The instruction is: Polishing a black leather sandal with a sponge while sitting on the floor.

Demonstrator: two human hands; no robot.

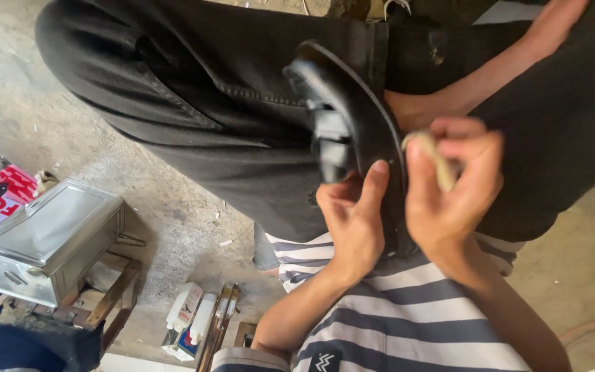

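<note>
A: What's the grip doing?

B: The right hand (pixel 452 182) pinches a small tan wad, cloth or paper (pixel 435 157), between thumb and curled fingertips, closed tight on it. The left hand (pixel 354 219) is half open, thumb stretched up and pressed against the curved edge of the black rubber-soled shoe (pixel 352 117); whether its fingers clamp anything behind the sole, I cannot tell.

A: Where does that shoe sit?

B: Take it as the landmark. It lies sole-outward across the lap, against the black trousers (pixel 194 89). The wad is just right of the sole's rim, touching or nearly touching it. A third hand (pixel 421 107), on a forearm that enters at the top right corner, rests behind the shoe. Far below and left of the shoe stands a silvery sheet-metal box (pixel 46 238) on a rough wooden frame, and between the box and the shoe, lower down, two white plastic bottles (pixel 191 313) lie on the concrete floor (pixel 173 200).

A: What could go wrong?

B: My guess: the wad is held only by the fingertips, so a hard rub could pull it loose. The thumb alone steadies the sole; pressure from the right might rock the shoe off the lap.

A: And the arms?

B: Both forearms rise from the striped shirt (pixel 408 324), wrists bent inward, hands meeting at the sole's edge.
</note>
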